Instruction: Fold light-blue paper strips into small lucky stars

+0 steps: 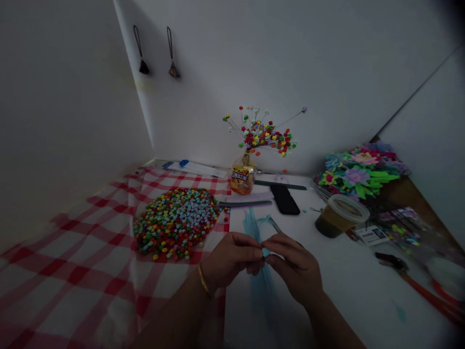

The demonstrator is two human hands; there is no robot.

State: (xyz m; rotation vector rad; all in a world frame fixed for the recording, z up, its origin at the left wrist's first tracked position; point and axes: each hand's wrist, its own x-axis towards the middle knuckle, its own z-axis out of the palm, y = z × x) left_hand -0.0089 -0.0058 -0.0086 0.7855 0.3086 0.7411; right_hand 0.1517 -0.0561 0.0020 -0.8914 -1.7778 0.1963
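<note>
A small light-blue folded paper star (pixel 266 252) is pinched between my two hands, its exact shape partly covered by fingertips. My left hand (pixel 232 257), with a gold bracelet at the wrist, grips it from the left. From the right, the thumb and fingers of my right hand (pixel 296 266) close on it. Beneath both hands lie long light-blue paper strips (pixel 262 295) on a white surface. Left of them, a big heap of multicoloured paper stars (pixel 178 220) rests on a red-and-white checked cloth (pixel 90 286).
Behind stands a bottle vase (pixel 242 178) of stars on thin stems. Rightward are a black phone (pixel 285 199), a plastic tub (pixel 339 215) of dark liquid, pliers (pixel 392 261) and fuzzy craft flowers (pixel 358 172). Two dark pendants (pixel 144 67) hang on the wall.
</note>
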